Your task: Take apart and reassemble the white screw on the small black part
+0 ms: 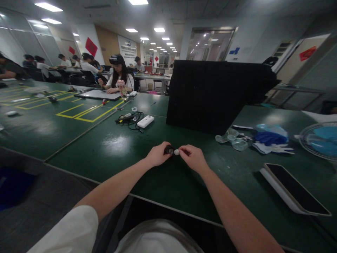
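Both my hands are close together over the green table [158, 182], near its front edge. My left hand [158, 154] is closed around a small dark round object [169, 150] with a lighter ring on its face; its kind I cannot make out. Pinched in the fingertips of my right hand [193, 157] is a small whitish rounded piece [176, 152]. The white piece sits just right of the dark object, and whether the two touch is hard to tell.
A large black panel [205, 95] stands beyond my hands. Behind lie a white power bank [145, 121] and black cables [127, 119]. To the right are clear plastic cups [233, 138], gloves [271, 138], a round tray [305, 140] and a phone [296, 188]. A person [119, 75] sits across.
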Demonstrator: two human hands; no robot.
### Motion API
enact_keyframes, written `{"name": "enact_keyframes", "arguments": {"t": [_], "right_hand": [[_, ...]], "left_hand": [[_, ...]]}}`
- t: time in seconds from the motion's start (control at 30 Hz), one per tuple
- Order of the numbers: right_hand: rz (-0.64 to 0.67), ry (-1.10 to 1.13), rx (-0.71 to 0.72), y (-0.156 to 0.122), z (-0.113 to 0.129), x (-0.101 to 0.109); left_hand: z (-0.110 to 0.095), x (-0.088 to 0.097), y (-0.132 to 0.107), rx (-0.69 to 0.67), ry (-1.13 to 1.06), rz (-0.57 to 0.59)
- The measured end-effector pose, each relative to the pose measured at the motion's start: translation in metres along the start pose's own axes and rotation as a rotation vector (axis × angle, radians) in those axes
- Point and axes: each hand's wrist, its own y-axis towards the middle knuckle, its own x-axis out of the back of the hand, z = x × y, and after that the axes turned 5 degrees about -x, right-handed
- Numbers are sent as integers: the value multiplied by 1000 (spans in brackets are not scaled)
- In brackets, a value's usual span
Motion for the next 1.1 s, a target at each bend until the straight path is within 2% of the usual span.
{"name": "enact_keyframes", "arguments": {"t": [0.3,0.4,0.53,0.6,0.67,0.77,0.9,1.0,1.1], "right_hand": [[-70,-67,92,2,-7,-6],[-18,-35,55,2,-7,-9],[91,94,-69,2,-7,-14],[91,226,-154,5,-12,-15],[24,423,-277,9,-20,-14],[-93,857,-516,17,-38,-7],[-97,1355,-756,22,-62,4],[-103,1522,-822,22,-74,7],[-89,1577,-813,22,-81,5]], "left_hand": [[4,0,1,-14,-39,48],[6,-1,2,-32,-52,45],[10,-1,3,-38,-67,45],[11,-2,4,-19,-87,54],[11,-1,4,8,-108,68],[8,1,4,23,-119,86],[4,5,2,-1,-90,102],[2,7,2,-1,-74,107],[1,7,2,8,-74,116]]}}
